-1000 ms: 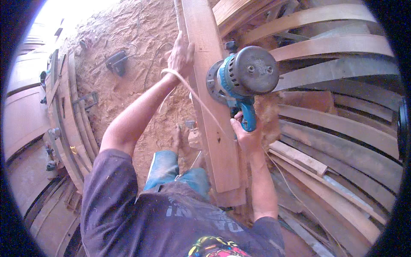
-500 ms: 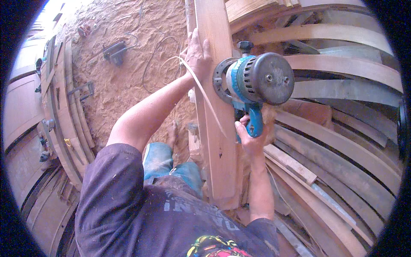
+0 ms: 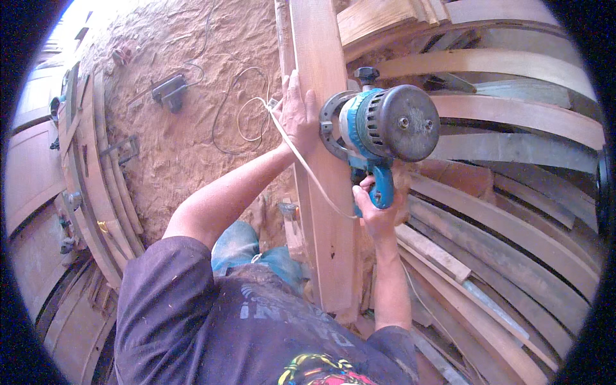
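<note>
A long reddish-brown wooden board (image 3: 330,212) runs away from me through the middle. Against its right edge sits a blue router (image 3: 366,128) with a dark round motor end, tipped on its side, its round base facing the board. My right hand (image 3: 380,210) is closed around the router's blue handle. My left hand (image 3: 299,122) lies on the board's left side, fingers stretched forward, thumb apart. A pale cord (image 3: 314,174) crosses over my left wrist and runs toward the router's handle. The cutter is hidden behind the base.
Planks (image 3: 513,212) lie stacked along the right. More boards (image 3: 90,167) line the left, beside panelled wood (image 3: 38,170). A dark power tool (image 3: 170,93) rests on the shaving-covered floor (image 3: 160,38), near a dark cable (image 3: 215,131).
The router has moved forward along the board in my right hand. My left hand keeps about the same spot on the board. The whole view has shifted slightly forward, and the cord hangs slacker.
</note>
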A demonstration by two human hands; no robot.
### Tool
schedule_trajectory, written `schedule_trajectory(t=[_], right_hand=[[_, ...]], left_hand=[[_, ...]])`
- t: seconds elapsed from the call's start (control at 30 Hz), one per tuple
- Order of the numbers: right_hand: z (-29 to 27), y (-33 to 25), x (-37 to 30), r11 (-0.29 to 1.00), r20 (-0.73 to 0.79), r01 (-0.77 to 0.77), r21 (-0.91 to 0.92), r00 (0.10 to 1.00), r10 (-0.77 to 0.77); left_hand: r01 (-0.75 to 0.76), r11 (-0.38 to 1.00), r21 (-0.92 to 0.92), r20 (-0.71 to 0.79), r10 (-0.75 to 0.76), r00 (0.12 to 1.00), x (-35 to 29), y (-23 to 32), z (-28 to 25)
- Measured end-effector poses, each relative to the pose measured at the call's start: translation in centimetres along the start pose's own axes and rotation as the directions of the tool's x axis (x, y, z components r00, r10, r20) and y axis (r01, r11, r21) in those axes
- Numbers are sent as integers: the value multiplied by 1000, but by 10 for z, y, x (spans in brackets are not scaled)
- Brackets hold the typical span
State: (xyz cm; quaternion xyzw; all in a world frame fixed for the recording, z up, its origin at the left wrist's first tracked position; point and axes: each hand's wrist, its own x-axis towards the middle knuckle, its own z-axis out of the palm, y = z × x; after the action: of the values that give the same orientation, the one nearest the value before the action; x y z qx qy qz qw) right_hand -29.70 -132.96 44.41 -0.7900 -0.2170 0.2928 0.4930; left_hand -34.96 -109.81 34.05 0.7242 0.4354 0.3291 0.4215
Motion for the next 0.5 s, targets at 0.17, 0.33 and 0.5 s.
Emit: schedule_trajectory(t=[0.17, 0.33, 0.5], right_hand=[[8, 5, 18, 997, -64, 72, 40, 996, -70], [12, -4, 31, 998, -38, 48, 50, 998, -46], [21, -16, 48, 995, -67, 39, 96, 997, -33]], left_hand=[[4, 999, 45, 6, -5, 1000, 0, 2, 1], [18, 999, 39, -3, -18, 1000, 1, 3, 2], [28, 999, 40, 8, -28, 1000, 3, 6, 0]])
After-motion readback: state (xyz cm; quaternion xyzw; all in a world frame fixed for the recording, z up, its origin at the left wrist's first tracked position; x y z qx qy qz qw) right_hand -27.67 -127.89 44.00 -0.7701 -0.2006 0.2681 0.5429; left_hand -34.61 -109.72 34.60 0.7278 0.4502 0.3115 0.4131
